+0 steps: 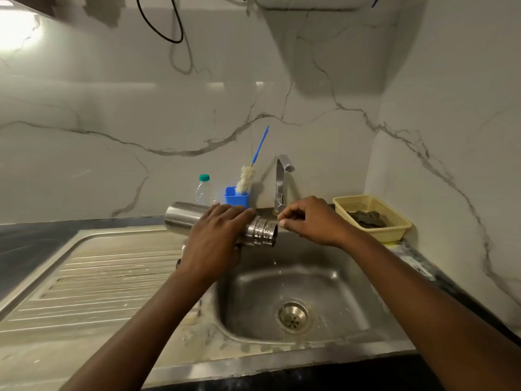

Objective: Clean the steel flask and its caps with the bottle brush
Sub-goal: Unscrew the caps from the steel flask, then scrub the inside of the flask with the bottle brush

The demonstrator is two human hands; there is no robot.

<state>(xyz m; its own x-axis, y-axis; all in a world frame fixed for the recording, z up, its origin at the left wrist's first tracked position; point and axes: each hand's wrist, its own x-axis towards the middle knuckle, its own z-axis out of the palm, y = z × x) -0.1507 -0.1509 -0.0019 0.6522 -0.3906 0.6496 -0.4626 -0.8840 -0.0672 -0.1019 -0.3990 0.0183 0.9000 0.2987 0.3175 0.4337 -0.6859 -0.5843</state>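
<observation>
My left hand (215,238) grips the steel flask (183,220) around its middle and holds it sideways over the sink, its threaded open mouth pointing right. A few drops fall from the mouth. Just to the right of the mouth, my right hand (308,221) hovers with fingers curled and pinched together; whether it holds anything I cannot tell. The bottle brush (246,179), white bristles on a blue handle, stands in a blue cup (236,196) behind the flask. No caps are in view.
The steel sink basin (338,292) with its drain (293,316) lies below my hands, the ribbed drainboard (98,277) to its left. A tap (282,182) rises at the back. A clear plastic bottle (203,190) stands by the cup. A yellow basket (394,221) sits right.
</observation>
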